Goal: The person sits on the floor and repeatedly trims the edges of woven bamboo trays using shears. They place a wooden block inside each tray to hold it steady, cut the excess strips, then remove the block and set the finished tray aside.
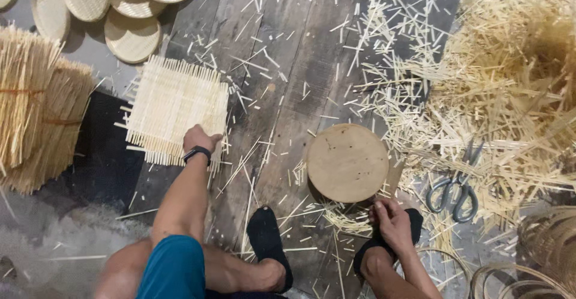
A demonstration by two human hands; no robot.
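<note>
Pale straw-yellow woven mat (174, 110), tan round block (348, 162), grey-handled scissors (454, 192).

Pale woven bamboo mat (174, 110) under the left grip (198, 138); matt wooden disc (348, 163), steel scissors (454, 191), rough grey plank floor (288, 83).

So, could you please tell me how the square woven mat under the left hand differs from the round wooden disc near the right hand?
The woven mat is square, with loose strip ends sticking out along its edges; the wooden disc is round with a smooth rim. The mat is pale and ribbed with interlaced strips, the disc tan and plain. The left hand rests on the mat, while the right hand lies just below the disc. Both sit on the dark plank floor.
</note>
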